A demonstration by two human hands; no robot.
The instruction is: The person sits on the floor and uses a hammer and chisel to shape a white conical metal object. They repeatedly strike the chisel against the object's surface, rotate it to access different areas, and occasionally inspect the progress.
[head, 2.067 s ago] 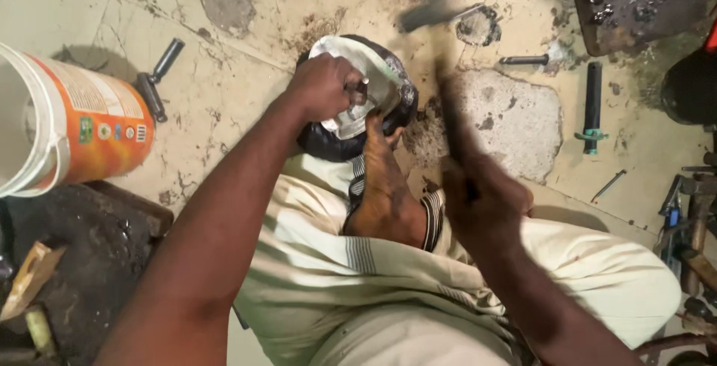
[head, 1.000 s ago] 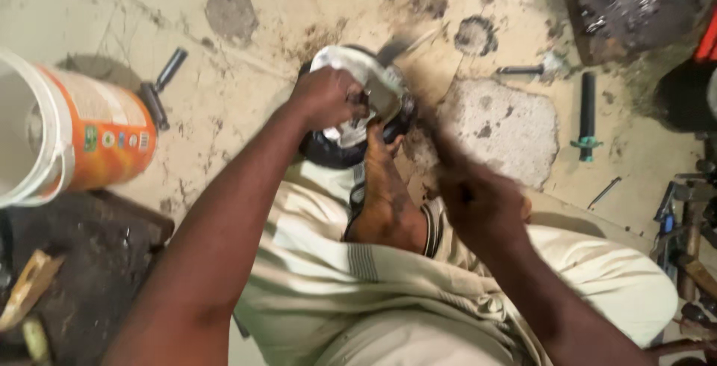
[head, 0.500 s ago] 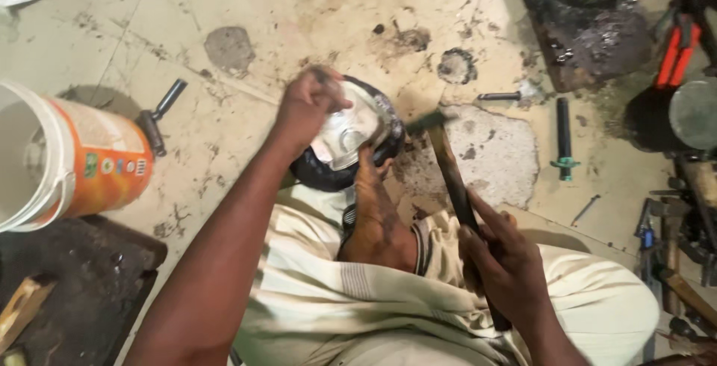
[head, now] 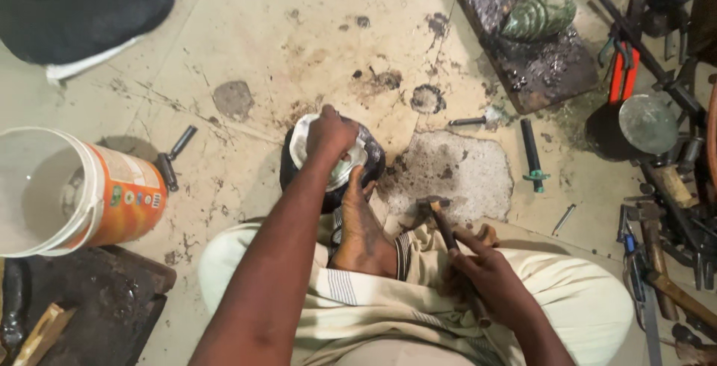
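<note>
1. The left hand (head: 330, 131) presses down, closed over a pale metal piece (head: 321, 158) that sits on a dark round block (head: 332, 179) on the floor; a bare foot (head: 362, 231) braces the block's near side. By my judgement, steady work calls for the hand pinning the piece flat and fingers staying off the struck spot.
2. The right hand (head: 489, 276) is wrapped tight round a hammer (head: 442, 224) handle, its head low, just right of the block above the lap.
3. Left of the gripping hand stands an orange and white bucket (head: 82, 194), with a small black tool (head: 173, 158) between.
4. Right of the hammer lie a green-collared rod (head: 532, 155), a dark slab (head: 523, 45) and piled tools (head: 672, 209); none blocks the swing.
</note>
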